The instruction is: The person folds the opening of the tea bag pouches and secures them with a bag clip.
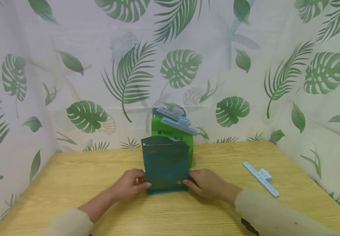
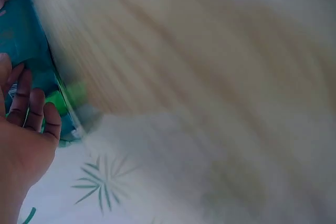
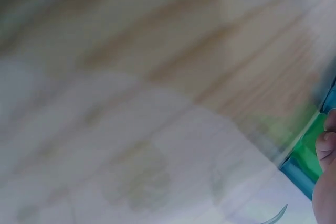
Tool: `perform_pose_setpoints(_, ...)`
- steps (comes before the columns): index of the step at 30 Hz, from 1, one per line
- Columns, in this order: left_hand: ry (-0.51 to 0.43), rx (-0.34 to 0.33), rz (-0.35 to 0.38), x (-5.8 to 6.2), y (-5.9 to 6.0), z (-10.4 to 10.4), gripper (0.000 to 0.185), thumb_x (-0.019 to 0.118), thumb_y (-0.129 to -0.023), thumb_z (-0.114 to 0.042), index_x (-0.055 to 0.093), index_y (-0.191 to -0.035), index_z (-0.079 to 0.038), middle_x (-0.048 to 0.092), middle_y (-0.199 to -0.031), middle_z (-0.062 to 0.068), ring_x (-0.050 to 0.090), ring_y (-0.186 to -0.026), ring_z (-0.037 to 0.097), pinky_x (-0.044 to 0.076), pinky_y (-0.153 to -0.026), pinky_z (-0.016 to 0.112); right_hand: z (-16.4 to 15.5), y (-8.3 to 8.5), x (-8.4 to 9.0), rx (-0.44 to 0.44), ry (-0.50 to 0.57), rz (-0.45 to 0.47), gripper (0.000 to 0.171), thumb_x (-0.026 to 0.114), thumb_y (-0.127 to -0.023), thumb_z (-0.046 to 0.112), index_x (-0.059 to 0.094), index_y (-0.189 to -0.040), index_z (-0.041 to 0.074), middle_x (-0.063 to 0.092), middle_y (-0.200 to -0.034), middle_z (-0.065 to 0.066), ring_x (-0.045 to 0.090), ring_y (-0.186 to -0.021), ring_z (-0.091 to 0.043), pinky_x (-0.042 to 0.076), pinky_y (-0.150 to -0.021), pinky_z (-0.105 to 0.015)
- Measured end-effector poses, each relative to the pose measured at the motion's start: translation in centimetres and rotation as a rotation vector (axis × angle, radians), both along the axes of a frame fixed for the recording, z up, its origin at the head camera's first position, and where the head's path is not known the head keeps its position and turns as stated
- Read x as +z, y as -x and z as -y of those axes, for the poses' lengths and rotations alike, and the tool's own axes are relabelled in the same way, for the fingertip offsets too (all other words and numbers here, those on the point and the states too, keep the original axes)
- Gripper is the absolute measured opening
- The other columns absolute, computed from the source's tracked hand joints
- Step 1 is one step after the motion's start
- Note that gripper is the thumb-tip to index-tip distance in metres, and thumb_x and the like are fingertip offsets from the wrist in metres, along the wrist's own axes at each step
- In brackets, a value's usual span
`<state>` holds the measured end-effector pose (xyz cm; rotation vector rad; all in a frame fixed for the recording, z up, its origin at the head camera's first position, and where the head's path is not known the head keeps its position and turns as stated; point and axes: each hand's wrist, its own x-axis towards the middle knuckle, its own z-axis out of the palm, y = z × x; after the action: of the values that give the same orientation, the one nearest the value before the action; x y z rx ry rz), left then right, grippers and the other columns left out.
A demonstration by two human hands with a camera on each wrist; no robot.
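A dark teal zip pouch point(image 1: 167, 167) stands upright on the table, its top edge uneven and a thin white line running just below it. My left hand point(image 1: 132, 184) grips the pouch's lower left side, thumb on the front and fingers behind. At the lower right side my right hand point(image 1: 206, 183) holds it the same way. In the left wrist view, the left hand's curled fingers point(image 2: 35, 106) show beside the teal pouch point(image 2: 21, 30). The right wrist view catches only part of the right hand point(image 3: 326, 156) at its edge.
Close behind stands a green bag point(image 1: 158, 126) with a light blue bag clip point(image 1: 179, 124) across its top. A purple clip point(image 1: 171, 112) sits on a dark bag at the back. Another light blue clip point(image 1: 261, 178) lies on the wooden table point(image 1: 93, 170) to the right. Leaf-patterned cloth surrounds the table.
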<state>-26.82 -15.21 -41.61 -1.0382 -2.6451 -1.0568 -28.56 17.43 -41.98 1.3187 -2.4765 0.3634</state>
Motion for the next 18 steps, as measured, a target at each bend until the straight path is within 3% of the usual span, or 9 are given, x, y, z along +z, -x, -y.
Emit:
perform_pose_setpoints(3,0.016,0.026,-0.002,-0.4,-0.1,-0.7,0.023,0.068,-0.095,-0.022,0.059,-0.075,-0.015,0.054,-0.074,-0.008,0.048,-0.073,0.013,0.04,-0.068,0.026,-0.4,-0.1,0.1,-0.007,-0.001,0.01,0.026,0.056,-0.102,0.024,0.052,-0.077,0.018,0.042,-0.062,0.013,0.035,-0.053,0.0,0.035,-0.052,-0.018)
perform_pose_setpoints(6,0.099,0.085,-0.055,-0.8,-0.5,-1.4,0.022,0.063,-0.099,-0.023,0.057,-0.08,-0.014,0.051,-0.076,-0.006,0.045,-0.075,0.012,0.039,-0.069,0.027,-0.7,-0.3,0.1,0.001,-0.004,0.023,0.026,0.056,-0.102,0.023,0.052,-0.077,0.019,0.042,-0.062,0.014,0.035,-0.053,0.002,0.036,-0.053,-0.017)
perform_pose_setpoints(12,0.285,0.21,-0.311,-1.5,-1.3,-3.5,0.019,0.059,-0.101,-0.021,0.057,-0.094,-0.004,0.053,-0.08,0.003,0.048,-0.076,0.017,0.045,-0.069,0.035,-1.6,-0.7,0.2,0.033,0.004,0.034,0.026,0.055,-0.103,0.021,0.056,-0.078,0.017,0.043,-0.062,0.013,0.036,-0.054,0.003,0.037,-0.053,-0.017)
perform_pose_setpoints(18,0.328,0.274,-0.501,-2.3,-1.2,-4.9,0.022,0.062,-0.099,-0.023,0.055,-0.091,-0.003,0.051,-0.079,0.004,0.046,-0.073,0.018,0.041,-0.066,0.033,-2.8,-0.2,-0.2,-0.033,-0.004,0.069,0.025,0.055,-0.103,0.022,0.055,-0.079,0.018,0.042,-0.064,0.015,0.038,-0.057,0.002,0.04,-0.056,-0.018)
